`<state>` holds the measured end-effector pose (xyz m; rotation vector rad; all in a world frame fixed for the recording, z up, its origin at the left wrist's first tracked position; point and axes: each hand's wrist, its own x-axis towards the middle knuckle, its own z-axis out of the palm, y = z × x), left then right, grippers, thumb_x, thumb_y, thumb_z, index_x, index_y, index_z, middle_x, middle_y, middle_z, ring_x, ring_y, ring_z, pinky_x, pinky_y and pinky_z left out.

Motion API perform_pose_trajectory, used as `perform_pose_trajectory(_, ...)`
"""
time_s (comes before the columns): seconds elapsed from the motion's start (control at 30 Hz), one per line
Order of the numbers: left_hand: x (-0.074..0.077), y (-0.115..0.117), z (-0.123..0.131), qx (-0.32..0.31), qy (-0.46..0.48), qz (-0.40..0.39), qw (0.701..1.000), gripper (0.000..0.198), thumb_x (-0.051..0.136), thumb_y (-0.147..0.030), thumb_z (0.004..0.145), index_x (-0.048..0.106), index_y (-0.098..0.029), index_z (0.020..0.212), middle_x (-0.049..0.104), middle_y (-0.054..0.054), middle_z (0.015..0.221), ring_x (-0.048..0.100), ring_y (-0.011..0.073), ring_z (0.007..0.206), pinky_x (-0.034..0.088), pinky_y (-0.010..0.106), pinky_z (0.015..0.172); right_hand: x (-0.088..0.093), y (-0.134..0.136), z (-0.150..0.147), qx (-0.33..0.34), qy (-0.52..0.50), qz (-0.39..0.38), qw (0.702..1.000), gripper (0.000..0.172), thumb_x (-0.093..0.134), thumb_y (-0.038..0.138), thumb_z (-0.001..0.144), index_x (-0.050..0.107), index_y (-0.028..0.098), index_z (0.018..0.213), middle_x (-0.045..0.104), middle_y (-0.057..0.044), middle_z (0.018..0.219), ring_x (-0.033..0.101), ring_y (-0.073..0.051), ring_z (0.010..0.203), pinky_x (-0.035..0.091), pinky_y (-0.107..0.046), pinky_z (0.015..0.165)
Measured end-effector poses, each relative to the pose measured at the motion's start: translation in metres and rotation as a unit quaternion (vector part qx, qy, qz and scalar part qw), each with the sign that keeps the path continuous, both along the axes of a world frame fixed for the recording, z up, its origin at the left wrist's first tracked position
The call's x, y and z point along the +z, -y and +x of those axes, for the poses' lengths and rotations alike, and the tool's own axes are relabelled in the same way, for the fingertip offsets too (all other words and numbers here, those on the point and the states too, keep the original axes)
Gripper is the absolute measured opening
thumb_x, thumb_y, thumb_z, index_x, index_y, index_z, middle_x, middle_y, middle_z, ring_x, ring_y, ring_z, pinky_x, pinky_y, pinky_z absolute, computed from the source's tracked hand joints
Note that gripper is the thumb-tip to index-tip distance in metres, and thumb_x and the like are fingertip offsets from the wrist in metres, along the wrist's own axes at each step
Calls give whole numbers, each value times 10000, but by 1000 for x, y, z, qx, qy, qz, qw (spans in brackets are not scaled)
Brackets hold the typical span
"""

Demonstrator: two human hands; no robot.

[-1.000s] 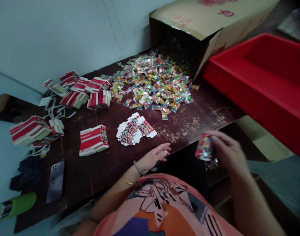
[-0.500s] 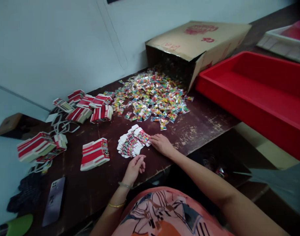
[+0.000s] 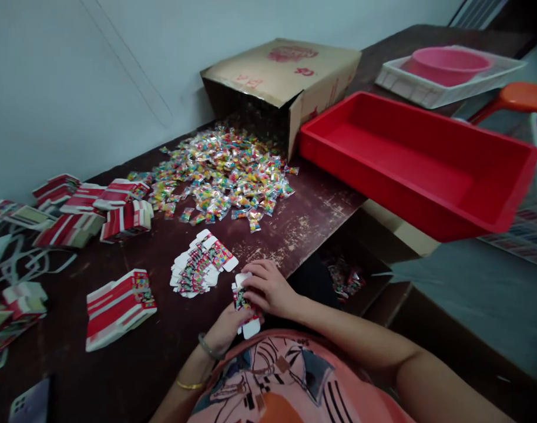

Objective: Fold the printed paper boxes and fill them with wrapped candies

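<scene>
Close to my body, a small printed carton (image 3: 241,299) with white end flaps is between my two hands. My left hand (image 3: 228,329) grips its lower left side, thumb across the front. My right hand (image 3: 271,289) lies over its right side with the fingers curled onto it. Just beyond, a fanned pile of flat printed cartons (image 3: 198,267) rests on the dark table (image 3: 180,329). To the left lies a stack of red and white flat cartons (image 3: 118,308). Behind the fan spreads a heap of small clear-wrapped colourful candy packets (image 3: 224,173).
A cardboard box (image 3: 290,70) on its side opens toward the candy heap. A red tray (image 3: 409,170) juts over the table's right edge. More carton bundles (image 3: 81,229), white straps (image 3: 22,258) and a phone (image 3: 30,402) are at left. A pink basin (image 3: 449,64) sits far right.
My right hand has left the fan with one carton and brought it toward my body. My left hand has closed on it too. The camera view has turned right.
</scene>
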<state>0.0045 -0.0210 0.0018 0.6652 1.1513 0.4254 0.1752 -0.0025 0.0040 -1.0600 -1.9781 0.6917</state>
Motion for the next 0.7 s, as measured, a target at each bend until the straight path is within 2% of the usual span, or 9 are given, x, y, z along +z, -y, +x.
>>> perform_pose_trajectory(0.07, 4, 2, 5, -5, 1, 0, 1000, 168, 686, -259, 655, 602, -127, 719, 635, 14, 612, 560, 132, 563, 423, 252, 589, 6, -4, 8, 31, -16, -58, 998, 171, 686, 356, 803, 647, 198, 856, 562, -73, 1245, 422, -235, 1207, 332, -425, 1012)
perform_pose_trajectory(0.13, 12, 1, 7, -35, 23, -8, 999, 182, 701, -264, 649, 593, -126, 699, 620, 11, 602, 546, 118, 545, 408, 237, 561, 11, -9, 17, 94, -19, -129, 987, 204, 710, 377, 775, 655, 182, 798, 543, -77, 1251, 448, -240, 1185, 352, -406, 998)
perform_pose_trajectory(0.23, 20, -4, 9, -140, 92, -20, 986, 278, 743, -290, 643, 622, -118, 824, 651, 42, 696, 601, 149, 603, 443, 256, 582, 16, -22, 33, 255, -40, -237, 937, 228, 645, 379, 831, 667, 159, 773, 600, -51, 1047, 554, -182, 986, 434, -316, 891)
perform_pose_trajectory(0.3, 19, -7, 14, -149, 74, 12, 986, 327, 754, -343, 649, 621, -113, 840, 646, 44, 674, 607, 161, 573, 453, 270, 559, 16, -29, 40, 296, -71, -271, 913, 251, 621, 389, 847, 668, 153, 775, 598, -33, 978, 565, -163, 929, 450, -288, 851)
perform_pose_trajectory(0.4, 7, -6, 25, -39, -50, 84, 994, 337, 728, -428, 666, 577, -130, 705, 570, -9, 539, 536, 132, 454, 430, 263, 485, 11, -26, 42, 205, -118, -292, 927, 245, 592, 386, 866, 664, 152, 866, 613, -37, 963, 572, -168, 911, 454, -293, 832)
perform_pose_trajectory(0.5, -5, 0, 35, 23, -119, 166, 979, 321, 691, -435, 706, 567, -138, 716, 601, -1, 611, 568, 144, 549, 461, 265, 545, 6, -7, 37, 98, -152, -311, 933, 228, 539, 358, 899, 603, 170, 1010, 640, -24, 905, 591, -158, 831, 465, -279, 770)
perform_pose_trajectory(0.6, -6, 8, 37, 63, -101, 249, 961, 322, 690, -357, 739, 516, -168, 933, 673, 39, 865, 635, 173, 769, 493, 268, 700, 4, 14, 36, 42, -180, -325, 928, 320, 577, 323, 876, 476, 211, 1158, 647, -17, 940, 605, -154, 840, 469, -267, 755)
perform_pose_trajectory(0.63, -4, 10, 36, 76, -85, 262, 958, 370, 692, -333, 745, 467, -188, 1000, 673, 46, 923, 642, 173, 802, 495, 272, 729, 4, 19, 37, 30, -197, -337, 920, 361, 590, 327, 868, 445, 220, 1181, 645, -8, 908, 606, -144, 805, 471, -254, 724)
perform_pose_trajectory(0.7, 1, 13, 33, 77, -61, 269, 958, 447, 688, -307, 757, 384, -215, 1071, 670, 45, 938, 649, 163, 786, 495, 273, 732, 0, 27, 40, 8, -251, -386, 888, 321, 566, 388, 879, 464, 213, 1128, 617, 20, 764, 581, -117, 661, 459, -221, 612)
